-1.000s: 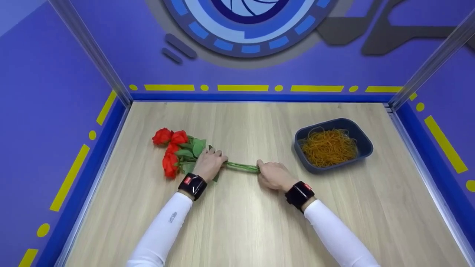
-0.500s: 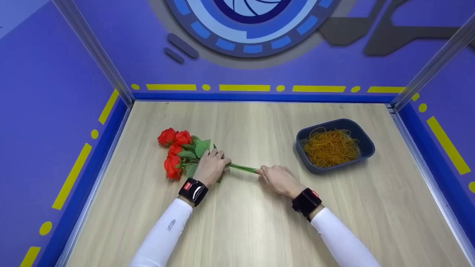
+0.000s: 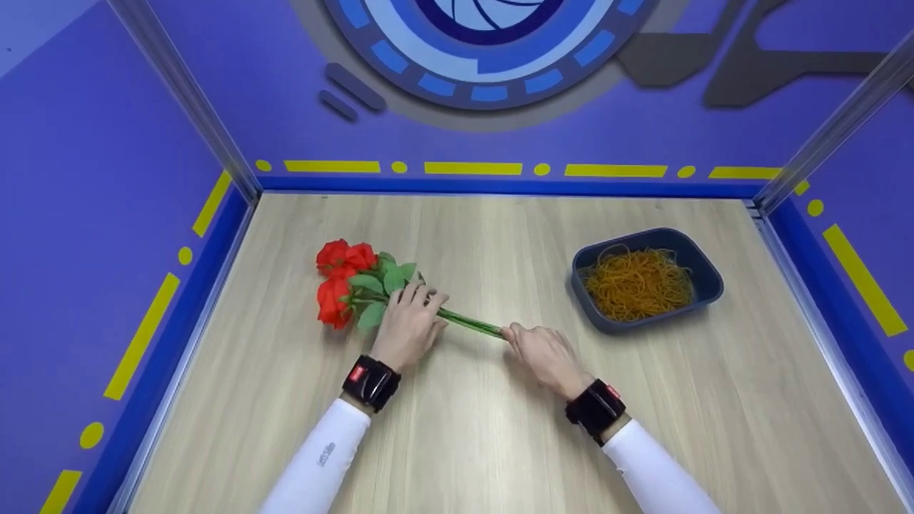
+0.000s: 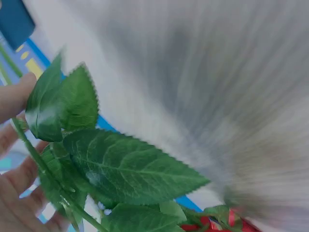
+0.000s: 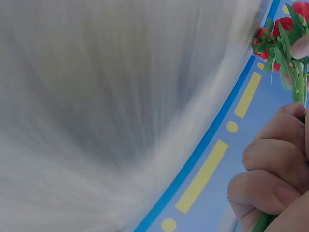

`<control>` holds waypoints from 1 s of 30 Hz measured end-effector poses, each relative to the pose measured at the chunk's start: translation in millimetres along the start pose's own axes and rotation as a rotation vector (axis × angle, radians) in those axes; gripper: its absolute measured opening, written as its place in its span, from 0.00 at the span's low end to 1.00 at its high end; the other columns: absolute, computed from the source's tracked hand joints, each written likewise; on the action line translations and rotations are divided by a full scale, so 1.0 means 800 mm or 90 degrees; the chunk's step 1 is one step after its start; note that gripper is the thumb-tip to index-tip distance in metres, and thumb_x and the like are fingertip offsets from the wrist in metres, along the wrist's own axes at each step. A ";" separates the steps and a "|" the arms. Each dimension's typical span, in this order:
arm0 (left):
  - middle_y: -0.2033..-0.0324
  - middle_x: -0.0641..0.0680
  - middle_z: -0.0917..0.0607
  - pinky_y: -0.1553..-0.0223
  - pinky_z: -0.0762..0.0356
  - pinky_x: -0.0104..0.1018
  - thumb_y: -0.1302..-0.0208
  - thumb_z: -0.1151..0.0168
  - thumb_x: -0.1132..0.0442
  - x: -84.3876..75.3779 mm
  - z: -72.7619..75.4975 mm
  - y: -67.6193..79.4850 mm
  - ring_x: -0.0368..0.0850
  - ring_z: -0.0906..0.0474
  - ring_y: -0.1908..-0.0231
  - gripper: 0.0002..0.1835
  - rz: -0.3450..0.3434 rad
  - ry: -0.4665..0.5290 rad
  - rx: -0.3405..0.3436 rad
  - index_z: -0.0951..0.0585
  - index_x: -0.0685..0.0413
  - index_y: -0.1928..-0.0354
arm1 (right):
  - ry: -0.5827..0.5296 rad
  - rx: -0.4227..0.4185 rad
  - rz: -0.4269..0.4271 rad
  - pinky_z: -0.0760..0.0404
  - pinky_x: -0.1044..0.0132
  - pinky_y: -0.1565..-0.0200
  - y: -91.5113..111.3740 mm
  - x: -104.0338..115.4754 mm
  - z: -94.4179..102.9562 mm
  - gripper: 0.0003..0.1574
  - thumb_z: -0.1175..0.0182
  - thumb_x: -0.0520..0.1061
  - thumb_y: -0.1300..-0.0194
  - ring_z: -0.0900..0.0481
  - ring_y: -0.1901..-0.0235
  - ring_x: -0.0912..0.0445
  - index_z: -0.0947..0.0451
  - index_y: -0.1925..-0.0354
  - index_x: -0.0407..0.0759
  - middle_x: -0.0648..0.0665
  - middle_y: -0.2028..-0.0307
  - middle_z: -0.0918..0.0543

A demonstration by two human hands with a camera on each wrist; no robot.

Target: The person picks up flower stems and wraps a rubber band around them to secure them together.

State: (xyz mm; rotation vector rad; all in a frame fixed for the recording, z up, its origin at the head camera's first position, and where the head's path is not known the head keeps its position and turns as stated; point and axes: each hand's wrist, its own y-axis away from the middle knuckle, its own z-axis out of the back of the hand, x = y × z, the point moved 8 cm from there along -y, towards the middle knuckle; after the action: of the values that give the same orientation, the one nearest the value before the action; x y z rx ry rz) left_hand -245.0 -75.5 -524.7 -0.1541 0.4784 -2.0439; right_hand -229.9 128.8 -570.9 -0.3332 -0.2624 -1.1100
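Note:
A bunch of red roses (image 3: 334, 300) with green leaves and long stems (image 3: 468, 321) lies tilted across the middle left, blooms toward the far left. My right hand (image 3: 546, 357) grips the stem ends; the right wrist view shows its fingers (image 5: 275, 154) curled round them. Under the blooms, my left hand (image 3: 407, 325) lies over the upper stems, thumb apart from the fingers. In the left wrist view, a stem and leaves (image 4: 135, 166) cross in front of its loosely spread fingers (image 4: 21, 176).
A dark grey box (image 3: 703, 285) holding a heap of yellowish-brown rubber bands (image 3: 637, 285) stands at the right on the wooden table (image 3: 471, 442). Purple-blue panels (image 3: 457, 143) wall in the back and both sides.
The roses have shifted right and turned, their stem ends nearer to me. My right hand has moved slightly right and nearer with them. My left hand's thumb and fingers have loosened around the stems.

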 end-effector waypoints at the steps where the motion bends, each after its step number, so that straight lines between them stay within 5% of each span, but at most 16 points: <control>1: 0.45 0.57 0.15 0.38 0.22 0.54 0.37 0.23 0.54 -0.001 0.006 0.002 0.58 0.22 0.37 0.23 0.005 0.013 -0.020 0.17 0.49 0.42 | -0.004 -0.003 -0.004 0.41 0.62 0.80 0.001 -0.001 0.000 0.20 0.48 0.52 0.16 0.41 0.81 0.57 0.33 0.69 0.48 0.55 0.80 0.42; 6: 0.45 0.57 0.15 0.37 0.23 0.54 0.35 0.24 0.55 -0.012 0.032 0.021 0.57 0.21 0.37 0.23 0.030 0.113 -0.134 0.17 0.52 0.41 | -0.014 -0.019 -0.024 0.43 0.63 0.80 0.007 -0.006 0.003 0.21 0.47 0.51 0.17 0.42 0.81 0.57 0.33 0.71 0.48 0.55 0.81 0.43; 10: 0.49 0.55 0.14 0.43 0.20 0.48 0.34 0.25 0.58 -0.020 0.035 0.038 0.52 0.19 0.44 0.20 0.084 0.279 -0.176 0.17 0.56 0.44 | -0.021 -0.030 -0.044 0.44 0.64 0.79 0.010 -0.007 0.005 0.22 0.48 0.51 0.16 0.42 0.82 0.57 0.34 0.72 0.48 0.55 0.81 0.44; 13: 0.49 0.57 0.12 0.44 0.17 0.48 0.31 0.27 0.60 -0.023 0.019 0.050 0.52 0.16 0.46 0.19 0.170 0.448 -0.166 0.18 0.59 0.43 | -0.022 -0.045 -0.048 0.44 0.64 0.79 0.011 -0.005 0.006 0.22 0.48 0.50 0.16 0.43 0.82 0.57 0.35 0.72 0.48 0.55 0.81 0.45; 18: 0.47 0.67 0.14 0.45 0.14 0.41 0.24 0.36 0.64 -0.028 -0.033 0.066 0.50 0.14 0.49 0.20 0.387 0.778 -0.114 0.25 0.68 0.37 | -0.027 -0.061 -0.056 0.44 0.64 0.78 0.017 0.001 0.006 0.23 0.48 0.49 0.16 0.43 0.82 0.56 0.37 0.72 0.48 0.56 0.81 0.46; 21: 0.42 0.72 0.16 0.41 0.14 0.40 0.19 0.44 0.65 -0.036 -0.060 0.069 0.54 0.13 0.45 0.22 0.493 0.925 -0.101 0.31 0.72 0.33 | -0.023 -0.068 -0.060 0.44 0.63 0.79 0.021 0.006 0.007 0.23 0.48 0.49 0.16 0.43 0.82 0.56 0.37 0.72 0.47 0.55 0.81 0.46; 27: 0.42 0.62 0.14 0.33 0.19 0.45 0.16 0.49 0.58 -0.051 -0.084 0.058 0.48 0.13 0.44 0.19 0.616 1.170 -0.139 0.31 0.65 0.35 | -0.018 -0.082 -0.074 0.40 0.59 0.81 0.028 0.011 0.005 0.21 0.47 0.48 0.17 0.41 0.83 0.54 0.35 0.71 0.46 0.54 0.82 0.43; 30: 0.41 0.61 0.14 0.31 0.21 0.44 0.15 0.50 0.55 -0.054 -0.087 0.048 0.45 0.13 0.45 0.21 0.634 1.251 -0.164 0.32 0.65 0.34 | -0.022 -0.088 -0.081 0.40 0.60 0.81 0.032 0.014 0.003 0.21 0.46 0.48 0.17 0.41 0.83 0.55 0.34 0.71 0.46 0.54 0.82 0.44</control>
State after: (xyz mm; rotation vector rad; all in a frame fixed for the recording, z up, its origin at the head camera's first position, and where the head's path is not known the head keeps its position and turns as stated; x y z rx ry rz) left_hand -212.9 -35.8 -599.8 1.6940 1.5064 -0.5233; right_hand -202.4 130.9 -567.8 -0.4629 -0.2403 -1.2522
